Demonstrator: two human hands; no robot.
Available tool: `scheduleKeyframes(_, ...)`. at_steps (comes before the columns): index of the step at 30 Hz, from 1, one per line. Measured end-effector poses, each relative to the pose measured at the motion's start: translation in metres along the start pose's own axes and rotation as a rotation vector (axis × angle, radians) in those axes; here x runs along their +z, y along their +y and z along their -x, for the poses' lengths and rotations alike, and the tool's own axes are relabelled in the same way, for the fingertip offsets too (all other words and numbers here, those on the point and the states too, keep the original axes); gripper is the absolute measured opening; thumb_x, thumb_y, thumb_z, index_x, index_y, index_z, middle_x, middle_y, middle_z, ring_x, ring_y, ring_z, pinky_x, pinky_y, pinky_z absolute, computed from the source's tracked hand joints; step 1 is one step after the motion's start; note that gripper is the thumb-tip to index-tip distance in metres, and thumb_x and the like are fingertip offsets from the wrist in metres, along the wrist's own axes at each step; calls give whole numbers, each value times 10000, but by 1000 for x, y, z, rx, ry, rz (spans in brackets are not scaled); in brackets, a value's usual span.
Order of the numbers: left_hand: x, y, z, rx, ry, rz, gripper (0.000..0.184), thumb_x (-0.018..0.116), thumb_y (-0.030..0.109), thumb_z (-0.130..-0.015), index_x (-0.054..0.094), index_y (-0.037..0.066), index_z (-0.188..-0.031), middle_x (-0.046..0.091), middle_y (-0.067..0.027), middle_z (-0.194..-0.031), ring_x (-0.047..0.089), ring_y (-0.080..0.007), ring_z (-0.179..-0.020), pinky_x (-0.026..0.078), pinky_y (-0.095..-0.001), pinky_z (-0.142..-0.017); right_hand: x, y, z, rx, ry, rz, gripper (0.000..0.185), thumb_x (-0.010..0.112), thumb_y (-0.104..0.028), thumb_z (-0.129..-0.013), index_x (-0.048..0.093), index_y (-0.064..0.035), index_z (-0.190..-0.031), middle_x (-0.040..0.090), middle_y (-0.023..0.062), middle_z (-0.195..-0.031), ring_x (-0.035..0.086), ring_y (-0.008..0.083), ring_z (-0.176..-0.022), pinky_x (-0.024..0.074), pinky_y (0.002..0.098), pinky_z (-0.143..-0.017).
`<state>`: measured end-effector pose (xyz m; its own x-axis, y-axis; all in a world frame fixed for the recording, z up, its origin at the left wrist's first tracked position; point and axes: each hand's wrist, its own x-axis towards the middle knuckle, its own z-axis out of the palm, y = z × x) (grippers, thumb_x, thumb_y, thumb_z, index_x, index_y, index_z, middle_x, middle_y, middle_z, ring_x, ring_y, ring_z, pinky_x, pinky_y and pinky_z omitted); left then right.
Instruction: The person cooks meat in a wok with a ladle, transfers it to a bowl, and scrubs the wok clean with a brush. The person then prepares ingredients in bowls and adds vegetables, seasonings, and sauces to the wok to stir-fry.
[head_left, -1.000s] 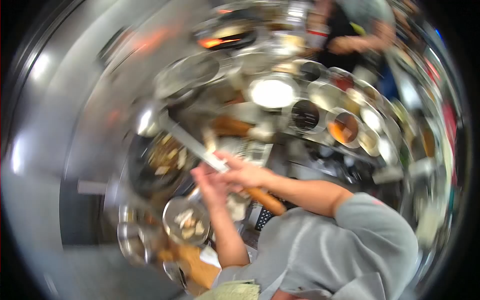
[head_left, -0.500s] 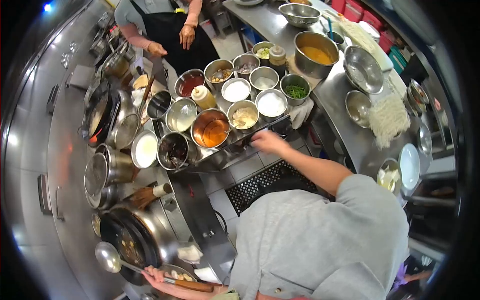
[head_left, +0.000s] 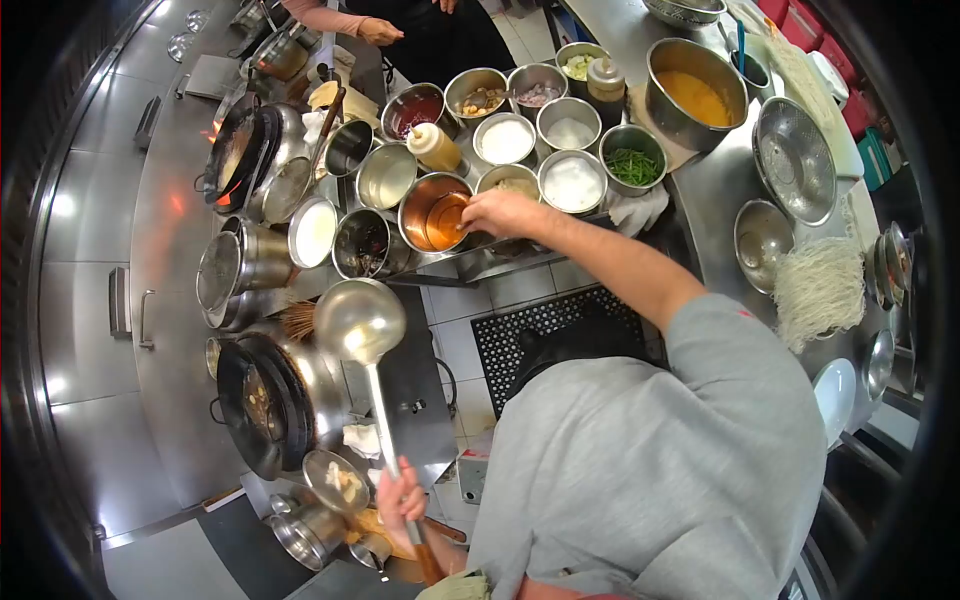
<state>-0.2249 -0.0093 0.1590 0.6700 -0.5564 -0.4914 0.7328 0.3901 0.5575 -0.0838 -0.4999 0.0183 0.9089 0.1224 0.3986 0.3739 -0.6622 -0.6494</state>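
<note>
My left hand (head_left: pixel 402 492) is closed round the wooden-ended handle of a large metal ladle (head_left: pixel 360 322), its bowl raised beside the near wok (head_left: pixel 250 405). My right hand (head_left: pixel 500 213) reaches over the row of metal pots. Its fingers are bent together at the rim of a pot of amber liquid (head_left: pixel 440 222); whatever they grip is hidden. The hand partly covers a pot with pale contents (head_left: pixel 508 180). Beside these stand a pot of white powder (head_left: pixel 573 183), a pot of dark contents (head_left: pixel 366 250) and a squeeze bottle (head_left: pixel 432 148).
A co-worker's hand (head_left: pixel 380 32) shows at the top. Another wok (head_left: pixel 238 150) with flame under it sits at upper left. On the right counter are a large pot of orange liquid (head_left: pixel 697 92), a colander (head_left: pixel 795 160) and white noodles (head_left: pixel 822 290). A floor mat (head_left: pixel 500 350) lies below.
The ladle has risen from the near wok and swung up and right with my left hand. My right hand has moved left from the pots' front edge to the amber pot. The view has shifted.
</note>
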Motion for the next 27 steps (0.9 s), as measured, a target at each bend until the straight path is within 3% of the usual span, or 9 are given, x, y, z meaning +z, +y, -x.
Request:
scheduleKeyframes(3, 19, -20, -16, -151, -55, -27, 275, 496, 33, -941, 389, 7, -1193, 427, -37, -746, 305, -29, -414, 278, -177, -320, -33, 21, 20, 140, 236, -70, 158, 689, -202, -822, 670, -61, -891, 653, 162, -804, 644, 349, -782, 508, 415, -674)
scheduleKeyframes(5, 27, -30, -28, -229, -73, -109, 296, 485, 41, -954, 370, 3, -1223, 407, -31, -731, 311, -34, -406, 284, -188, -320, -59, 29, 47, 366, 285, 26, 136, 660, -183, -856, 656, -48, -869, 642, 179, -764, 638, 354, -741, 498, 415, -633)
scheduleKeyframes(6, 34, -32, -34, -279, -64, -161, 241, 512, 57, -948, 391, 30, -1155, 428, -32, -742, 307, -32, -414, 287, -182, -330, -63, 28, 57, 361, 295, 10, 140, 648, -178, -867, 653, -38, -870, 641, 182, -759, 637, 353, -740, 496, 416, -634)
scheduleKeyframes(11, 40, -34, -67, -399, -133, -322, 175, 516, 68, -956, 417, 51, -1099, 423, -12, -712, 319, -29, -416, 293, -187, -333, -41, 17, 78, 241, 511, 19, 165, 606, -151, -898, 649, 8, -883, 640, 197, -761, 633, 349, -730, 490, 412, -655)
scheduleKeyframes(12, 40, -34, -73, -416, -141, -345, 168, 519, 70, -956, 422, 51, -1093, 420, -8, -703, 321, -29, -415, 295, -188, -333, -39, 18, 78, 242, 470, 73, 178, 608, -148, -896, 659, 22, -905, 648, 194, -779, 635, 351, -739, 492, 409, -674)
scheduleKeyframes(20, 38, -35, -101, -488, -144, -393, 156, 535, 70, -949, 440, 52, -1072, 415, 6, -683, 330, -28, -421, 298, -185, -337, -18, 19, 75, 456, 555, -28, 257, 540, -200, -929, 682, 10, -886, 666, 159, -815, 605, 313, -843, 474, 396, -775)
scheduleKeyframes(27, 40, -36, -111, -525, -159, -386, 156, 546, 60, -939, 448, 52, -1060, 422, 8, -686, 333, -24, -425, 297, -181, -341, -12, 24, 73, 467, 565, -169, 238, 541, -185, -928, 675, 3, -871, 673, 125, -817, 591, 288, -839, 473, 382, -777)
